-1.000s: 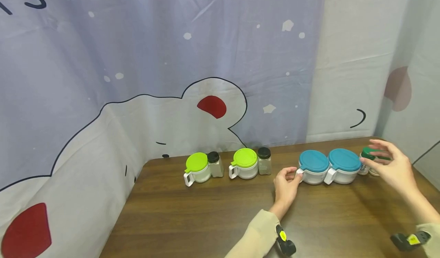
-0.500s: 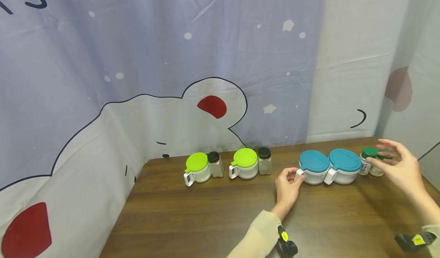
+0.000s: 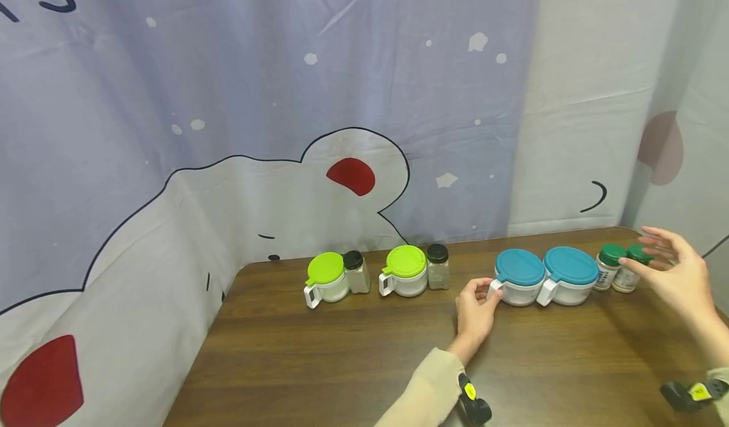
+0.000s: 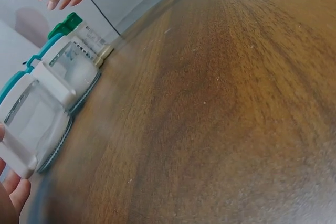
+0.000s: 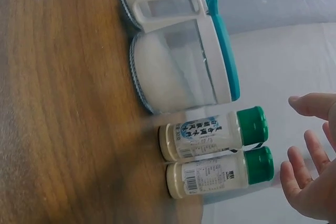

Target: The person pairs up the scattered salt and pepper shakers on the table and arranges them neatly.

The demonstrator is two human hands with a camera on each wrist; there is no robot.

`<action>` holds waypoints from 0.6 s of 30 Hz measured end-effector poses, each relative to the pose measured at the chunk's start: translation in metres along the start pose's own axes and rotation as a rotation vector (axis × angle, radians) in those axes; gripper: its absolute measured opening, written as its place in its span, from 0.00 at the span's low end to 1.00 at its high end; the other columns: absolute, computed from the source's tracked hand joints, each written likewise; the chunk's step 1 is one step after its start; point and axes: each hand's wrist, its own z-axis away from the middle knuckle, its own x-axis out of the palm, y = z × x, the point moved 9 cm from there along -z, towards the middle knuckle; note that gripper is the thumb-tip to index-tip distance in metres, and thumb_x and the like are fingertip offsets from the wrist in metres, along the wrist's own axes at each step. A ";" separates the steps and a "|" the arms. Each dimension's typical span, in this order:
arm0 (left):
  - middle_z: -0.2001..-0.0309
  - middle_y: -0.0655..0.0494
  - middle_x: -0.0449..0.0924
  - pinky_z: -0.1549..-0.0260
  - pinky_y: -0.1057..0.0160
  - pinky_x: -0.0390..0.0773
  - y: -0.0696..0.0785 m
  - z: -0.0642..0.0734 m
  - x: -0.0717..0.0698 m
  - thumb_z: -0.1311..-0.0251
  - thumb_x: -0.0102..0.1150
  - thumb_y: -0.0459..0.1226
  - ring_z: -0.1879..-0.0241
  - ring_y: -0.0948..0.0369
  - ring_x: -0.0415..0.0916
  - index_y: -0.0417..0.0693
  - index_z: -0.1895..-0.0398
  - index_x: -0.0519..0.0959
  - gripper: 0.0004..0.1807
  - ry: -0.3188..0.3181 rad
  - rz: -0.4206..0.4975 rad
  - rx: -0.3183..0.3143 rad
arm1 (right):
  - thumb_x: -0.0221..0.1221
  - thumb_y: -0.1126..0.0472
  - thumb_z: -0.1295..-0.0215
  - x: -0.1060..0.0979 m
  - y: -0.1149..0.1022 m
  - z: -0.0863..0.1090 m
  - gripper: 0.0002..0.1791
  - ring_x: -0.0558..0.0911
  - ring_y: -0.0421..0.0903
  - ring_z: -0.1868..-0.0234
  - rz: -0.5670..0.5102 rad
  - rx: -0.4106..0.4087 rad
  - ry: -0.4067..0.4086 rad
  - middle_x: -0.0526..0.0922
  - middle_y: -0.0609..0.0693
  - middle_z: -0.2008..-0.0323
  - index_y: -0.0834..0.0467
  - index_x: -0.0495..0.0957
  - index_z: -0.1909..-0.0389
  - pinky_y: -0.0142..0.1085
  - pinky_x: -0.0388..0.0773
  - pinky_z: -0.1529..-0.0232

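Tabletop (image 3: 319,364), brown wood grain, beneath all. Left hand (image 3: 475,314), thumb and fingers pinching the white handle (image 4: 17,153) of the left blue-lidded jar (image 3: 521,272), which stands at that hand's two o'clock. Right hand (image 3: 682,281), fingers loosely spread, apart from two upright green-capped bottles (image 5: 207,136) at its nine o'clock. Right blue-lidded jar (image 3: 571,269), just beside the left one, at three o'clock. Two lime-lidded jars (image 3: 405,269), each with a black-capped shaker (image 3: 438,272) at three o'clock, toward the left hand's ten o'clock. Patterned curtain (image 3: 444,123), behind, at twelve.

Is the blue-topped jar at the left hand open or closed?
Closed. In the head view, the blue lid covers the whole top of the jar.
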 end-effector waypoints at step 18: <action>0.65 0.51 0.85 0.64 0.71 0.81 -0.004 -0.002 -0.013 0.47 0.65 0.29 0.66 0.65 0.79 0.42 0.61 0.82 0.09 0.050 -0.019 -0.006 | 0.68 0.66 0.46 -0.009 0.027 0.003 0.39 0.65 0.14 0.62 -0.017 0.055 0.063 0.65 0.15 0.62 0.48 0.66 0.33 0.07 0.62 0.63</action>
